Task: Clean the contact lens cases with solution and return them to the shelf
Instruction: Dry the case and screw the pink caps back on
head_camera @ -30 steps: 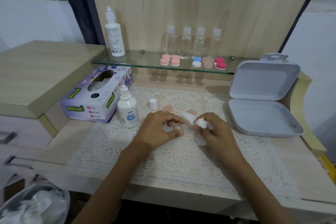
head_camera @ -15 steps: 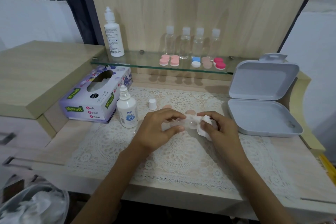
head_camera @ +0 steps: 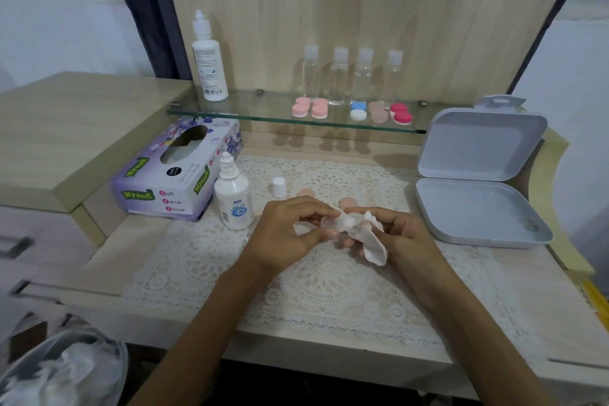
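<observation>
My left hand pinches a clear lens case over the lace mat. My right hand presses a white tissue into the case's right well. Two peach caps lie on the mat just behind my hands. A small solution bottle stands uncapped at the left, its white cap beside it. On the glass shelf sit several lens cases: pink, blue and white, beige, red.
A tissue box lies left of the mat. An open grey plastic box sits at the right. A tall white bottle and several clear small bottles stand on the shelf. A bin with used tissues is at bottom left.
My hands and the case have shifted slightly to the right. The tissue has turned in my right hand and now hangs down below the case.
</observation>
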Available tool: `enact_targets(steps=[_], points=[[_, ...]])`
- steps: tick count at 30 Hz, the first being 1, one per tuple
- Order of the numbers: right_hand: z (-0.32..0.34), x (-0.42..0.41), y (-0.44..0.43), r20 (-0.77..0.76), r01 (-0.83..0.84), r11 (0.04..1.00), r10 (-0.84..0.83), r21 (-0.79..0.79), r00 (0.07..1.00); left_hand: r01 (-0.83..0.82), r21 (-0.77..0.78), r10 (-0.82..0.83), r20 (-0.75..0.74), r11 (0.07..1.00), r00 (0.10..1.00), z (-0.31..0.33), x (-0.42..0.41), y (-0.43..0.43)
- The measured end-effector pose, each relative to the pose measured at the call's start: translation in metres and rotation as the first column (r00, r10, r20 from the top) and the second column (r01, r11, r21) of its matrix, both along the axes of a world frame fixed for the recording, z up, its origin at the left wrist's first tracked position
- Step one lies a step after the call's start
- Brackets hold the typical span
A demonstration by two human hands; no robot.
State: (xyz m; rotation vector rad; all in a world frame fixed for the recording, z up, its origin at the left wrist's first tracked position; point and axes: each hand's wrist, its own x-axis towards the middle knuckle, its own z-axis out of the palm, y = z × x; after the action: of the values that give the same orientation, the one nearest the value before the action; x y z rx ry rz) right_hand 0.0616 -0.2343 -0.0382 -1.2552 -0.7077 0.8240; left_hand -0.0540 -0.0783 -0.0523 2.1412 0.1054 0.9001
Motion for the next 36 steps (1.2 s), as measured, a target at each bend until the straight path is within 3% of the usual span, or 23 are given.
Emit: enact_targets(steps=[7,19,22,25,36], points=[[-0.002,-0.004,0.003,-0.045,0.13,0.991,-0.13,0.002,0.99,-0.001,-0.033,0.001,-0.005,0.999,1.0,0.0,0.0,0.0],[0.001,-0.012,0.0,0.026,0.286,0.957,-0.287,0.048,0.958,-0.03,-0.008,0.03,-0.021,1.0,0.999,-0.002,0.0,0.001],[-0.003,-0.01,0.001,0.104,0.336,0.941,-0.338,0.036,0.935,-0.045,0.007,0.045,-0.026,0.999,0.999,-0.002,0.001,0.001],[-0.007,-0.004,0.001,0.295,0.414,0.91,-0.398,0.011,0.868,-0.062,0.015,0.063,-0.048,0.998,0.997,-0.003,0.001,0.001],[-0.002,-0.006,-0.001,0.247,0.404,0.914,-0.402,0.043,0.882,-0.087,0.132,0.112,-0.194,0.987,0.975,-0.006,0.002,0.004]])
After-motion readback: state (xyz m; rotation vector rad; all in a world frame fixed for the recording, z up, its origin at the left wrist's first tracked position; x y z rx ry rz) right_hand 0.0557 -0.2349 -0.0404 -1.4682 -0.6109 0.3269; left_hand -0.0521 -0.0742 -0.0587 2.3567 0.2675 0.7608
